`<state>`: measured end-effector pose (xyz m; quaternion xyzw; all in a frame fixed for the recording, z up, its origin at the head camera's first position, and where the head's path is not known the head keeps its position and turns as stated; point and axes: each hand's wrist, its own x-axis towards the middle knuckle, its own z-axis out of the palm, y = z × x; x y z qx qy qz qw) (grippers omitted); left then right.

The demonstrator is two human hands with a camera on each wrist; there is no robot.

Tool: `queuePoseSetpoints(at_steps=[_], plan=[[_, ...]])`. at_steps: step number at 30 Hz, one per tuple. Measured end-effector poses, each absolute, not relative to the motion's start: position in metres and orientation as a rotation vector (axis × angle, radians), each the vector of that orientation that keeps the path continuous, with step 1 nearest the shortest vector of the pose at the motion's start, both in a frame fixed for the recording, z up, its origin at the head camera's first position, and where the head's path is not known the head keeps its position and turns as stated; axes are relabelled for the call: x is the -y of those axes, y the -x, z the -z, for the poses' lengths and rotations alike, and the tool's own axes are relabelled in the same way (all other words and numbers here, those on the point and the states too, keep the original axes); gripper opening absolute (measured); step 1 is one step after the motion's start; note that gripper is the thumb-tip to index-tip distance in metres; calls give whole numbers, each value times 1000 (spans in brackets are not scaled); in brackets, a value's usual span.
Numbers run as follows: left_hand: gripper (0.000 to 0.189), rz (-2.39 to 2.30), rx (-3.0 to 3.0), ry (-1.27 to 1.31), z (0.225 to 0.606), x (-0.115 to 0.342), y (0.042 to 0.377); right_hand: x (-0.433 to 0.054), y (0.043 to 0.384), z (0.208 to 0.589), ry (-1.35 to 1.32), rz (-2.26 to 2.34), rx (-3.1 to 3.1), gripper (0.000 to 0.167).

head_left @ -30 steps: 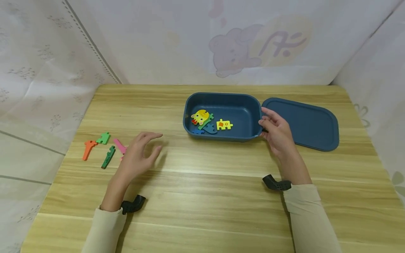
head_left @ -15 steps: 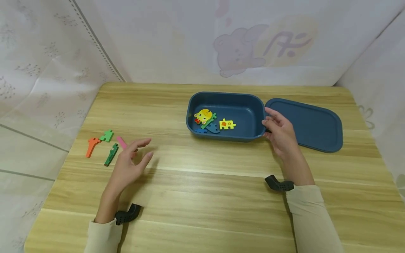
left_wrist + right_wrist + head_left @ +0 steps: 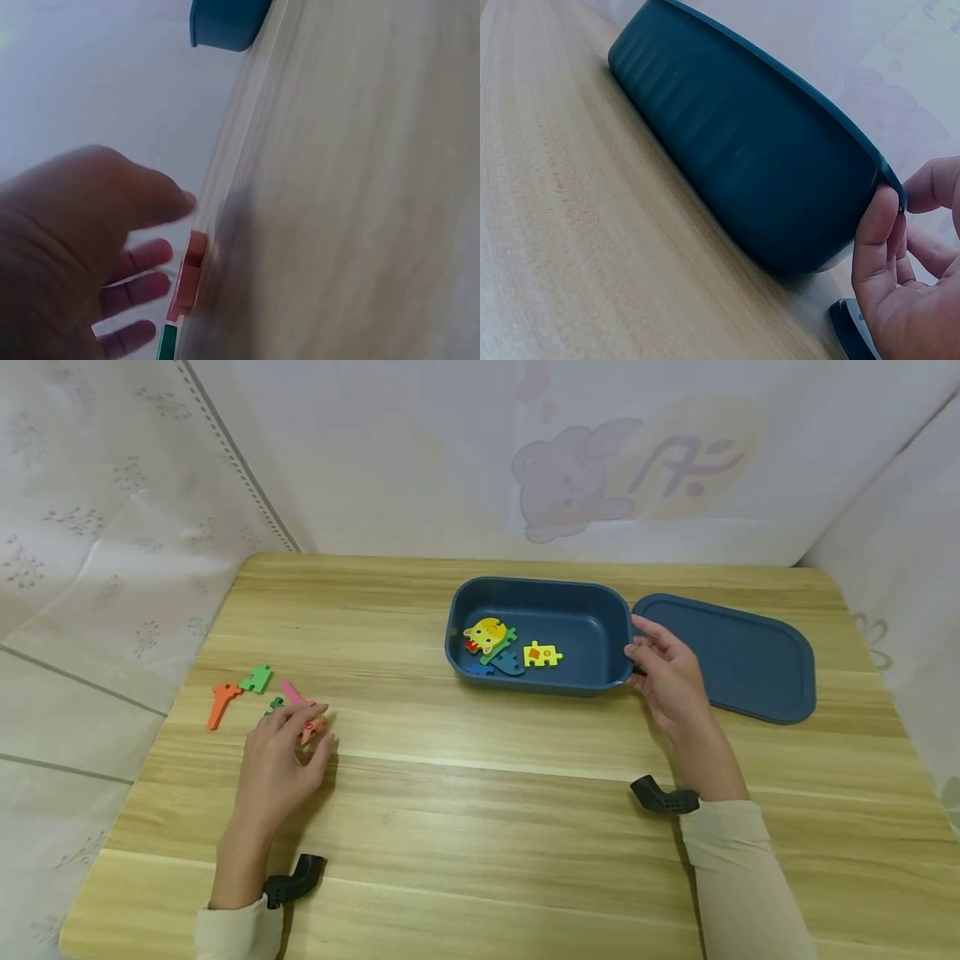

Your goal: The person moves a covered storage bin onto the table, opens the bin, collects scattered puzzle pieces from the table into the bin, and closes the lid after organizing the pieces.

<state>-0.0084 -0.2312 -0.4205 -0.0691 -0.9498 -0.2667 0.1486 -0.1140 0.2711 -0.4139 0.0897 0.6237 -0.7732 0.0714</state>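
A: Where are the hands?

B: The left hand [image 3: 273, 764] is over the pieces at the left of the frame, thumb apart from the fingers, gripping nothing that I can see. At centre right, the right hand [image 3: 671, 693] pinches the rim at the right end of the box [image 3: 588, 647].

A: And the pieces?

B: The pink piece [image 3: 292, 692] lies partly under the left hand. The dark green piece [image 3: 276, 702] is just beside it, half hidden; the light green piece [image 3: 257, 678] and the orange piece [image 3: 223, 703] lie further left. In the box are a yellow head [image 3: 486, 635] and a yellow tile [image 3: 542, 654], among others.

A: What makes a clean pick there?

B: The pink piece looks thin and lies flat, so I'd set thumb and forefinger on opposite edges, coming from the lower right to spare the dark green one. A light pinch should be enough to steady the box; a hard pull could shift it.

A: Edges?

B: The left edge of the counter [image 3: 480, 827] slants down the left of the frame. The orange piece is nearest it, so I'd avoid sweeping that way. The lid [image 3: 731, 656] sits just right of the box, leaving little room there. The easiest path seems to be the stretch of wood between pieces and box.
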Motion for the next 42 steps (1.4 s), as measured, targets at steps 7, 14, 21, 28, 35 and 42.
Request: queuePoseSetpoints(at_steps=[7, 14, 21, 28, 35, 42], plan=[[28, 685, 2768, 170, 421, 235, 8, -273, 113, 413, -282, 2332, -1866, 62], [25, 657, 2838, 119, 417, 235, 8, -272, 113, 414, -258, 2332, -1872, 63], [22, 779, 2891, 111, 411, 241, 8, -268, 114, 415, -218, 2333, -1880, 63], [33, 2442, 2367, 57, 412, 239, 21, -270, 114, 416, -242, 2356, -1863, 63], [40, 3745, 468, 463, 413, 222, 39, -269, 116, 417, -213, 2308, -1891, 64], [31, 3821, -109, 455, 408, 198, 46, -271, 115, 414, -233, 2307, -1906, 62]])
